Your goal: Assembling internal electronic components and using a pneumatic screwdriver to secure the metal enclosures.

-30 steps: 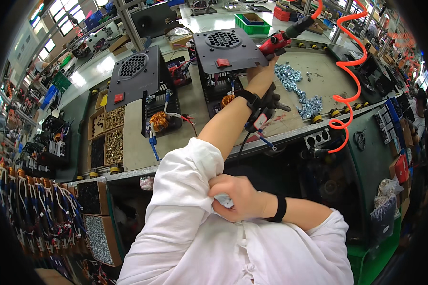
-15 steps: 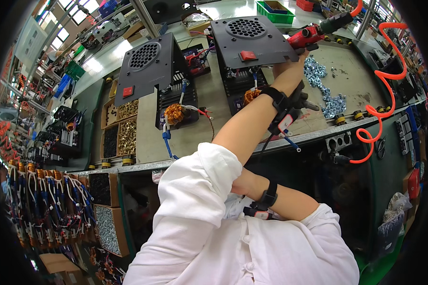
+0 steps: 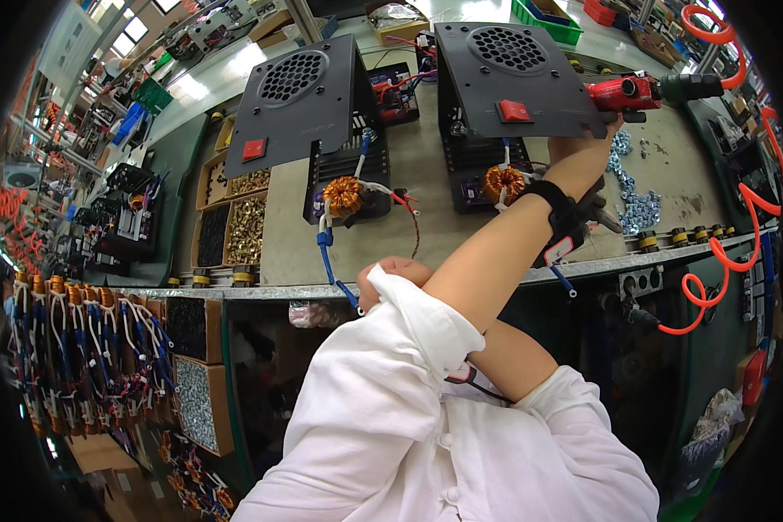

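My left arm reaches across to the far right. There my left hand (image 3: 590, 143), partly hidden by a dark metal cover, is closed around a red air-powered tool (image 3: 625, 93) at the cover's right edge. That bent cover (image 3: 531, 74) has a round honeycomb vent and a red switch, and stands over a black finned unit with a copper-wound coil (image 3: 504, 184). Beneath my left arm, my right arm crosses leftward. My right hand (image 3: 396, 271) is near a blue cable (image 3: 328, 261) at the bench edge; the white sleeve hides most of its fingers.
A second vented cover (image 3: 278, 96) with a coil (image 3: 343, 197) stands to the left. Boxes of brass fasteners (image 3: 246, 230) are beside it. Loose silvery screws (image 3: 639, 209) lie on the right. An orange coiled hose (image 3: 722, 252) hangs at the right; wired coils (image 3: 87, 365) hang at lower left.
The view has shifted, so the bench appears further right. My right hand has moved left and come out from behind my left arm. My left hand stays with the red tool at the cover.
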Action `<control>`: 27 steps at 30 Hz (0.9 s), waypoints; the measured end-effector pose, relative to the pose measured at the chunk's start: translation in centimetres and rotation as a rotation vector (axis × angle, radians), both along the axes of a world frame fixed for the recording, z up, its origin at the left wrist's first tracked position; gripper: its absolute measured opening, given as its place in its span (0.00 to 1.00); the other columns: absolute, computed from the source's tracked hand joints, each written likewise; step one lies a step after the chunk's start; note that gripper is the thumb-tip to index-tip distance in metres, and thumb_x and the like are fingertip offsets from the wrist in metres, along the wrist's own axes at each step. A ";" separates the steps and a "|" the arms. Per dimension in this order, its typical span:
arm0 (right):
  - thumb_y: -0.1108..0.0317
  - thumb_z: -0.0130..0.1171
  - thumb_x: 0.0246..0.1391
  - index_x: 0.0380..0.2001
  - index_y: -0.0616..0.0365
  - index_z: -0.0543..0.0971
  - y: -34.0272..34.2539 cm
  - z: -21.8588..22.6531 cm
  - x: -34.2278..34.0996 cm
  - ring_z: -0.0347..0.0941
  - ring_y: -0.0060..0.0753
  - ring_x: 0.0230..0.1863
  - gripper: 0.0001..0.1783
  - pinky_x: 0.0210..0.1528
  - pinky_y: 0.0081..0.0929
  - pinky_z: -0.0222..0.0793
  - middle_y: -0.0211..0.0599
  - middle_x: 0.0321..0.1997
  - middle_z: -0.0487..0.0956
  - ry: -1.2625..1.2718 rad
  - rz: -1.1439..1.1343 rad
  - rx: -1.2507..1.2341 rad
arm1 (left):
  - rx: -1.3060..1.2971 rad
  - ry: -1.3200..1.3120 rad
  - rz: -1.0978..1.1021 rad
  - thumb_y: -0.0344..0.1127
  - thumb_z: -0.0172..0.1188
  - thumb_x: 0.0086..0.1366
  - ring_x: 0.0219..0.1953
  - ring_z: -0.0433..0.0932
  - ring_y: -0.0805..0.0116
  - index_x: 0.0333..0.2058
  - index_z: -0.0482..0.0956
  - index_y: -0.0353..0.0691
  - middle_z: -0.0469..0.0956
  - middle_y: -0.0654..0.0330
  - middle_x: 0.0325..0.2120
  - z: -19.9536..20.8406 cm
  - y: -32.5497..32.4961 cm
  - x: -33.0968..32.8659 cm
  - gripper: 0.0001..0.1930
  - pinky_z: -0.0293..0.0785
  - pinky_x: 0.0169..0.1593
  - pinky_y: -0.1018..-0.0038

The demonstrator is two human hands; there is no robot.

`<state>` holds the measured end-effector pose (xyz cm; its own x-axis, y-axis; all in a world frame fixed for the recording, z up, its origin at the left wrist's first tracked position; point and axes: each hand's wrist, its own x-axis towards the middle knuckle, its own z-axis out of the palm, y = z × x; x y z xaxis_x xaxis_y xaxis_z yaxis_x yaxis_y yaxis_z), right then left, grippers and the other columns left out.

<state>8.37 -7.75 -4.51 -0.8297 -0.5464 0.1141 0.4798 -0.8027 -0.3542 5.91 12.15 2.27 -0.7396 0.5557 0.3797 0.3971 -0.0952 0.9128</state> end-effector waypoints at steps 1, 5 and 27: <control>0.60 0.60 0.56 0.26 0.65 0.75 0.0 0.8 -0.6 0.72 0.23 0.25 0.16 0.26 0.22 0.65 0.35 0.25 0.76 0.055 0.091 -0.074 | -0.014 0.017 0.030 0.47 0.64 0.58 0.40 0.81 0.61 0.39 0.77 0.40 0.83 0.60 0.33 0.5 -0.1 0.2 0.17 0.73 0.46 0.69; 0.60 0.65 0.52 0.37 0.62 0.81 -0.1 0.2 -3.0 0.74 0.23 0.42 0.16 0.42 0.23 0.69 0.37 0.42 0.79 0.257 0.301 0.260 | 0.019 0.019 0.017 0.47 0.63 0.59 0.39 0.81 0.61 0.39 0.77 0.40 0.83 0.60 0.32 0.5 0.3 0.5 0.17 0.73 0.46 0.68; 0.62 0.59 0.58 0.27 0.60 0.73 -5.7 2.2 -1.4 0.66 0.15 0.23 0.13 0.26 0.18 0.63 0.24 0.23 0.72 0.218 0.647 0.149 | 0.509 -0.212 -0.084 0.55 0.61 0.59 0.38 0.79 0.58 0.34 0.81 0.48 0.81 0.58 0.33 -3.5 4.4 -1.3 0.17 0.74 0.43 0.65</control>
